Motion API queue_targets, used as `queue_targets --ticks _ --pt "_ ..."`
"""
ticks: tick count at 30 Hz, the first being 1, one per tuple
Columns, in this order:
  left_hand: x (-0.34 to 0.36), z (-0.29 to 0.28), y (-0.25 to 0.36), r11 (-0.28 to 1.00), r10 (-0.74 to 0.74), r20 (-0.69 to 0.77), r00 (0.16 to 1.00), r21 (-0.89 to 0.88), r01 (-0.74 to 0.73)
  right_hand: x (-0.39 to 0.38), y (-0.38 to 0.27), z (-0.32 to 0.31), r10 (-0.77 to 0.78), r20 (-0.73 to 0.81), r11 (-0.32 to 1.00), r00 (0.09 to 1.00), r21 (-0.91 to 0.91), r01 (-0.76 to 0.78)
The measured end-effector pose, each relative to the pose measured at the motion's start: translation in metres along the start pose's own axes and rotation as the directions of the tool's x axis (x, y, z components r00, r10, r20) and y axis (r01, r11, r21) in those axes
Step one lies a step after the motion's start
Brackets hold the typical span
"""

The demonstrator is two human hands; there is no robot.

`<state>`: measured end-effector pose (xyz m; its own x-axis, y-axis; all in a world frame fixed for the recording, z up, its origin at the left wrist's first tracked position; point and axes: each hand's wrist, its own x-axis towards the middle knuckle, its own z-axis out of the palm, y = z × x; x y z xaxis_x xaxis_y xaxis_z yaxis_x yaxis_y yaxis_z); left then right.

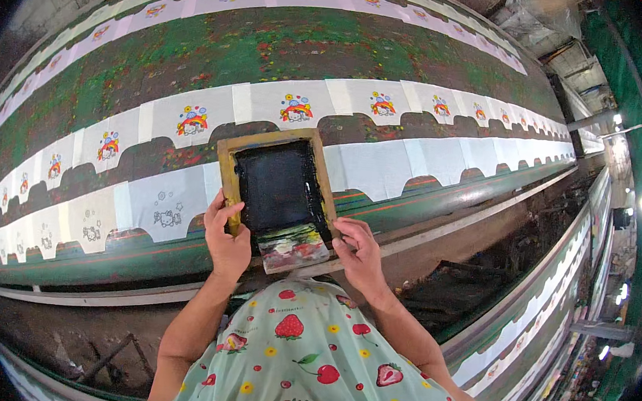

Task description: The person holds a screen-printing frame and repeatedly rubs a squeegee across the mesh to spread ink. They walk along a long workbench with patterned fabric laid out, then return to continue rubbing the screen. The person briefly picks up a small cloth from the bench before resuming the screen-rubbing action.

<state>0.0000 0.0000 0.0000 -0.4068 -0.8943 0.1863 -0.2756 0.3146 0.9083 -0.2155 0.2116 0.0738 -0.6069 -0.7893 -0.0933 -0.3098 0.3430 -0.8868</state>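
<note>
The frame (276, 185) is a small wooden screen with a dark, ink-covered mesh. It lies flat on the counter (220, 46), on the near row of white cloth pieces (385, 168), just in front of the person. At its near edge a squeegee (295, 248) rests, smeared with mixed colours.

The left hand (226, 238) grips the left side of the frame, with the thumb on the top of the wood and the fingers curled around the edge. The right hand (357, 251) holds the near right corner of the frame, fingers bent over the wood and just beside the squeegee. Both hands are closed on the frame.

To the left of the frame, the white pieces in the same row carry only a dark outline drawing (168, 216). The row behind it has pieces with colourful prints (296, 110) of a rainbow and small figures. A third row of such pieces runs along the far edge of the counter. Between the rows, the counter surface is green and stained with many colours.

At the bottom, the person's shirt (315, 360) shows strawberries and cherries.
</note>
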Motion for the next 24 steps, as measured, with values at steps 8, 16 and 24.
queue_targets --ticks 8,16,24 --pt "-0.001 0.046 0.033 0.991 0.129 -0.052 0.99 0.04 -0.127 0.009 0.025 -0.038 -0.087 -0.039 0.994 0.995 0.069 0.089" --pt "-0.012 0.177 0.084 0.993 0.111 -0.084 0.99 -0.032 -0.115 0.023 0.082 -0.155 -0.194 -0.065 0.976 0.979 -0.114 0.186" --pt "-0.016 0.231 0.097 0.995 0.078 -0.089 0.993 -0.06 -0.084 0.036 0.073 -0.2 -0.514 0.342 0.698 0.787 -0.366 0.615"
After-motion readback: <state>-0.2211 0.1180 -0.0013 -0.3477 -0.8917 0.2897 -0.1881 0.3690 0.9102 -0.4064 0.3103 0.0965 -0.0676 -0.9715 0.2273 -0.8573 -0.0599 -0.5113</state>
